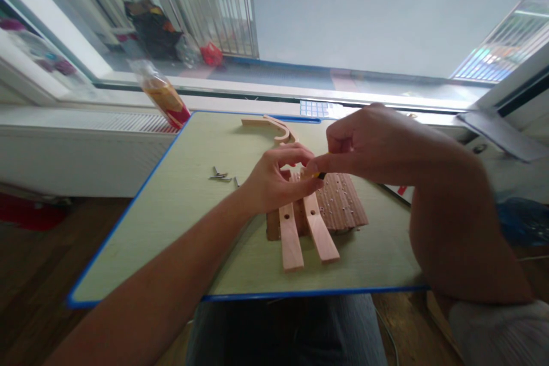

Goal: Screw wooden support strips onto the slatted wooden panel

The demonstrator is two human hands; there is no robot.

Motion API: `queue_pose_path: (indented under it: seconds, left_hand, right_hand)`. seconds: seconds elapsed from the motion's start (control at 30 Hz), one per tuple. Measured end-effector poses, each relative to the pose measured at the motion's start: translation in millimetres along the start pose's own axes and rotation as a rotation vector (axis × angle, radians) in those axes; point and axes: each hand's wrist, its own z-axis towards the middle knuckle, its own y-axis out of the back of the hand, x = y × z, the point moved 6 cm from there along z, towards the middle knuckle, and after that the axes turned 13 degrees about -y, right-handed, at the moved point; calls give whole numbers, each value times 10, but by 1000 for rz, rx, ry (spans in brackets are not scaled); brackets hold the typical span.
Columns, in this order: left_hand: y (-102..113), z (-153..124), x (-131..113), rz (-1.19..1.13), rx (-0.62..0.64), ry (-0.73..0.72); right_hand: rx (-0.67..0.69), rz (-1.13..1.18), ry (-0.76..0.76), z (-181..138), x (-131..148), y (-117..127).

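Observation:
Two pale wooden strips (pixel 291 243), each with a round hole, lie side by side across a piece of corrugated brown cardboard (pixel 343 203). My left hand (pixel 281 180) curls over their far ends, fingers closed on the wood and hiding those ends. From the other side my right hand (pixel 358 140) pinches a small yellow and black tool (pixel 318 175) above the strips. Most of the tool is hidden by fingers, so its kind cannot be made out. The cardboard is dotted with small holes or bits of metal.
Everything lies on a pale green tabletop (pixel 171 229) with a blue edge. Several metal pins or screws (pixel 219 175) are left of my left hand. Curved wooden pieces (pixel 281 130) rest at the back. A bottle (pixel 165 100) stands by the window, beyond the table's left corner.

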Motion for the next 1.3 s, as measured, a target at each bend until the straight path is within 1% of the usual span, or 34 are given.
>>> queue_pose_path:
  seconds: [0.07, 0.2, 0.27, 0.33, 0.5, 0.67, 0.8, 1.13, 1.3]
  left_hand:
    - [0, -6, 17, -2, 5, 2]
    - [21, -29, 46, 13, -15, -6]
    - [23, -37, 52, 20, -17, -4]
    - [22, -38, 41, 28, -17, -5]
    - [16, -17, 2, 45, -8, -39]
    - [12, 2, -11, 15, -7, -106]
    - [2, 3, -14, 8, -1, -89]
    - [-7, 7, -16, 10, 4, -79]
    - [6, -1, 20, 54, 10, -34]
  right_hand:
    - [14, 33, 49, -33, 11, 30]
    - [75, 218, 204, -134, 59, 105]
    - [87, 239, 237, -165, 80, 119]
    - [79, 210, 233, -169, 97, 114]
    - [0, 141, 204, -153, 120, 102]
    - [7, 126, 158, -128, 98, 86]
    - [2, 108, 114, -81, 66, 71]
    - [-38, 75, 87, -34, 35, 33]
    - [-72, 59, 65, -40, 29, 41]
